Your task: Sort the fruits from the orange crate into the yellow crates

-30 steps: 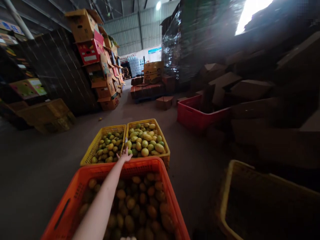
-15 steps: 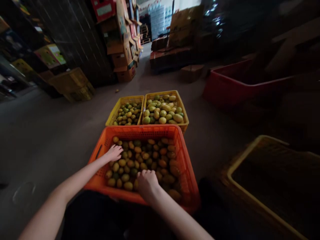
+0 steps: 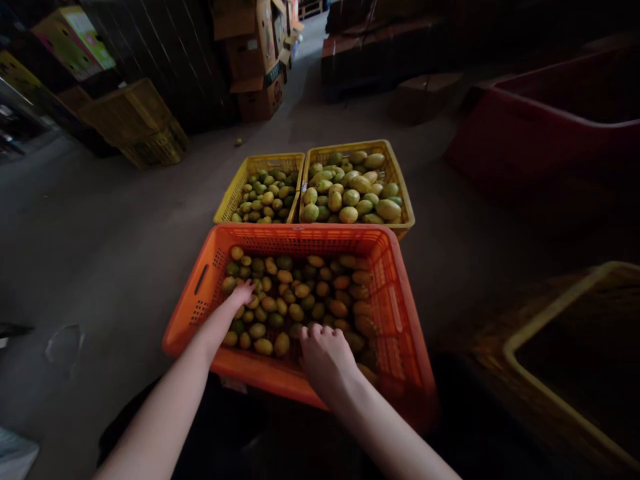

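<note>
Right in front of me is an orange plastic crate (image 3: 240,370) with a layer of small yellow, green and orange fruits (image 3: 295,311) that look like mangoes. Among the fruits on its left side is my left hand (image 3: 244,292), fingers stretched out and pointing down, touching them; no fruit shows in its grasp. My right hand (image 3: 327,352) is at the front middle of the crate, back up and fingers curled down. Its palm is hidden, so what it holds, if anything, does not show.
Two yellow crates of fruit, a smaller one (image 3: 231,193) and a larger one (image 3: 406,203), stand against the orange crate's far side. A yellow crate (image 3: 555,320) is at right, a red bin (image 3: 493,127) beyond. Cardboard boxes (image 3: 257,100) stack behind. One fruit (image 3: 239,142) lies on the floor.
The view has tilted down and closer, so the crates look larger. My left hand has dipped lower among the fruits, its fingers less spread. My right hand stays near the crate's front middle.
</note>
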`<state>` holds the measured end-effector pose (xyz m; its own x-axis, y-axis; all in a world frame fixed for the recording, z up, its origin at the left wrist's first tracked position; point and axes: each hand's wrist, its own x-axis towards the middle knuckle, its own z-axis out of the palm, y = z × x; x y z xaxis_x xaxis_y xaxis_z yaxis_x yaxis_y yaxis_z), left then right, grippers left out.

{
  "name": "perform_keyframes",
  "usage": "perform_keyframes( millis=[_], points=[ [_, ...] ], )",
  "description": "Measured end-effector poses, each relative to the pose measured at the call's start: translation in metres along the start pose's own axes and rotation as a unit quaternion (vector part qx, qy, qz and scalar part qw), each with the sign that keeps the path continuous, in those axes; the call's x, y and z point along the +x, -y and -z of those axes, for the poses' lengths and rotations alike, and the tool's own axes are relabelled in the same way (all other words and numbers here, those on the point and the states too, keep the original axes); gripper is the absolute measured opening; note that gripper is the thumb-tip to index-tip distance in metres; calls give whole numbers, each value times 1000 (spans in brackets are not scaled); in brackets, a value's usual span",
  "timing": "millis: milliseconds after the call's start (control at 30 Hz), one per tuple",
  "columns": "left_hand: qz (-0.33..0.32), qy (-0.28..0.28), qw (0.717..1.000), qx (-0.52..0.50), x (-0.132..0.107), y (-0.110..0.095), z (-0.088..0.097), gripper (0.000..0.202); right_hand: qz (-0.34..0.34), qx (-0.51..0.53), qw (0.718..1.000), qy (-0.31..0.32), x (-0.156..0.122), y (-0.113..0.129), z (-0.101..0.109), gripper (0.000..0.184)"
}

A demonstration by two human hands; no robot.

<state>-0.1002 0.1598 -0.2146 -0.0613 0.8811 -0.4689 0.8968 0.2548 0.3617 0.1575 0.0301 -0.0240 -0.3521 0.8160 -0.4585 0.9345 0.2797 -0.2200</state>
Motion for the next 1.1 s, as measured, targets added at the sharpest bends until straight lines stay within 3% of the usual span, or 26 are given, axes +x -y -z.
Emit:
perform_keyframes(
  millis=[133,267,367,467,567,700,733,800,867,900,1000,1100],
  points=[
    [11,24,996,82,37,-11,-26,41,-5,6,1000,13,9,-4,-4,34],
    [24,42,990,132,43,-12,-39,51,-14,28,999,24,11,-6,-5,38],
    [30,66,988,136,38,-10,-29,48,-38,7,999,27,9,-4,-3,39],
    [34,94,989,109,26,-9,-8,43,-17,0,999,33,3,3,0,38],
    [32,140,988,53,0,-15,16,46,23,7,1000,18,-3,10,1,35],
    [6,247,967,-59,-64,-36,37,45,29,-7,998,-56,-9,22,-2,36],
    [-9,286,952,-112,-83,-41,40,46,28,-13,996,-79,-11,25,-2,39],
    [-51,377,885,-270,-121,-50,44,52,38,-16,993,-106,-14,33,1,45],
    [-87,422,818,-382,-155,-52,46,56,82,-1,992,-98,-19,39,5,51],
    [-100,426,801,-409,-168,-51,47,57,110,11,990,-88,-22,42,7,51],
    [-123,437,782,-426,-188,-43,51,66,184,26,978,-93,-30,49,8,41],
    [-148,484,793,-339,-176,-37,60,77,221,-9,969,-110,-34,52,-1,38]
  ],
)
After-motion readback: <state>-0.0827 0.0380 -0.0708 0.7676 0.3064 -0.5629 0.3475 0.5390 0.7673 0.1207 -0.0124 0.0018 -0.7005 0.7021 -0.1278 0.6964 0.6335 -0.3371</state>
